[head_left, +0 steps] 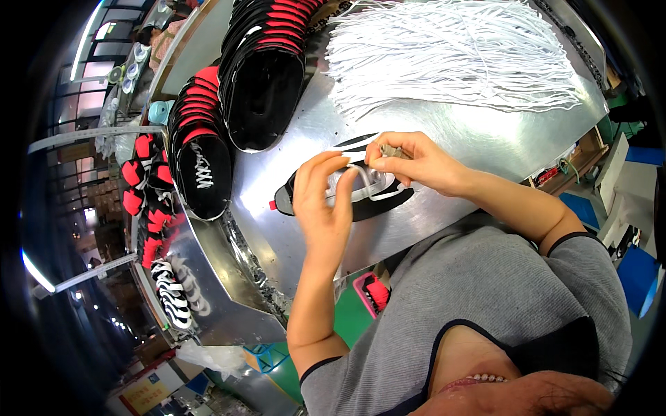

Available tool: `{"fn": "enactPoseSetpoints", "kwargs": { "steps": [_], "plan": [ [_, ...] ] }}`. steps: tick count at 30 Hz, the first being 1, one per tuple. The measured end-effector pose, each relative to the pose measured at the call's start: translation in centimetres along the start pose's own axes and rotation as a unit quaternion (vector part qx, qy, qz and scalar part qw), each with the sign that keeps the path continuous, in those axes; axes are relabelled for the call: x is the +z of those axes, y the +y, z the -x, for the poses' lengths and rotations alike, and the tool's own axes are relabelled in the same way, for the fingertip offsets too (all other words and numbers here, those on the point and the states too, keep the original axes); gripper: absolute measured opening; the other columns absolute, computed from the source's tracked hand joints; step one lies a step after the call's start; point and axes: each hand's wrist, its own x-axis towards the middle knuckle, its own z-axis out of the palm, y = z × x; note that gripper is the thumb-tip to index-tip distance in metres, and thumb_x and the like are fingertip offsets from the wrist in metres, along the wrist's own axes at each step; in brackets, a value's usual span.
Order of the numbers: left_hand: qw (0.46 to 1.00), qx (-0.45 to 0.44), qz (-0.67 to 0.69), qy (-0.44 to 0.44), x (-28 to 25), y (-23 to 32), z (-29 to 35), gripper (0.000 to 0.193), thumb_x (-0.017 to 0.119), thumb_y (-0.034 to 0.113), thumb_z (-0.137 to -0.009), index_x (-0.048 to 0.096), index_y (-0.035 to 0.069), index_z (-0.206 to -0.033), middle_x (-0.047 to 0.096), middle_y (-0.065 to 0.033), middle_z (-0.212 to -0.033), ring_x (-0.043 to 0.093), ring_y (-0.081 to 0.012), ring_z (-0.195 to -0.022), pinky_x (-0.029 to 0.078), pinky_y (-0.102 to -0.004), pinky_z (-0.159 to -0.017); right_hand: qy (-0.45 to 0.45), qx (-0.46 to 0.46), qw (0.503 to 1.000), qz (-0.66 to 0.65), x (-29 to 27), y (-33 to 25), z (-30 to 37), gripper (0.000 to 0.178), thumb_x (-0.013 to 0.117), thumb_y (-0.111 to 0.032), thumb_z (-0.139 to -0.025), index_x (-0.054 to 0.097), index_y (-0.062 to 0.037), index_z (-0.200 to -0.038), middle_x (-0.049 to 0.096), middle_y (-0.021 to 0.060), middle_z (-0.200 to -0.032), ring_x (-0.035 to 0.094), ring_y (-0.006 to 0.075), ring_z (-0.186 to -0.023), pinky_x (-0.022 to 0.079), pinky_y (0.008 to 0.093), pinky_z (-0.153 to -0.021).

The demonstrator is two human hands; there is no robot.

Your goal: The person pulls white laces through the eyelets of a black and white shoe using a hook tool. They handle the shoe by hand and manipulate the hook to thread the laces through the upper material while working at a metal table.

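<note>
A black and white shoe upper [388, 205] with a small red tab at its left end lies flat on the metal table, partly hidden under my hands. A white shoelace [370, 182] loops over its middle, between my hands. At the left, my left hand [320, 197] curves its fingers and thumb toward each other, with the lace at their tips. My right hand [420, 165] is closed just above the upper's right part, around a small brownish-grey piece [393, 151] whose kind I cannot make out.
A large bundle of white shoelaces [451, 59] lies at the far right of the metal table [277, 239]. Nested black and red shoe uppers [260, 97] stand at the far left, beside a second row [201, 166]. Laced uppers [171, 295] lie farther left.
</note>
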Motion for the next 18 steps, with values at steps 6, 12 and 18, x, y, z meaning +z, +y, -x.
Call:
{"fn": "enactPoseSetpoints", "kwargs": {
  "steps": [6,12,18],
  "plan": [
    [0.999,-0.038,-0.026,-0.003,-1.0,-1.3,2.6,0.003,0.065,-0.001,-0.088,0.062,0.0,-0.087,0.064,-0.0101,-0.086,0.059,-0.0251,-0.079,0.046,-0.0333,-0.072,0.034,-0.013,0.999,0.007,0.1,0.3,-0.2,0.014,0.058,-0.019,-0.098,0.061,-0.0057,-0.099,0.066,0.0027,-0.101,0.046,0.0019,-0.056,0.039,0.018,-0.05],
    [0.995,-0.012,-0.073,-0.063,-0.3,-1.6,2.8,0.008,0.067,0.007,-0.088,0.065,-0.001,-0.091,0.067,-0.0125,-0.091,0.063,-0.027,-0.085,0.048,-0.0366,-0.075,0.015,-0.304,0.844,0.442,-1.5,1.2,1.1,0.026,0.067,-0.002,-0.079,0.067,-0.0124,-0.103,0.065,-0.0004,-0.108,0.064,0.0195,-0.069,0.051,0.0323,-0.059],
    [0.952,-0.175,-0.021,-0.25,-0.1,-3.8,2.0,0.017,0.072,0.012,-0.084,0.07,0.001,-0.096,0.069,-0.0151,-0.097,0.067,-0.0283,-0.09,0.05,-0.0346,-0.081,-0.16,-0.286,0.715,0.618,-1.9,0.8,-0.3,0.014,0.064,-0.007,-0.083,0.066,-0.012,-0.095,0.06,0.001,-0.101,0.063,0.021,-0.065,0.05,0.034,-0.054]
  ]
}}
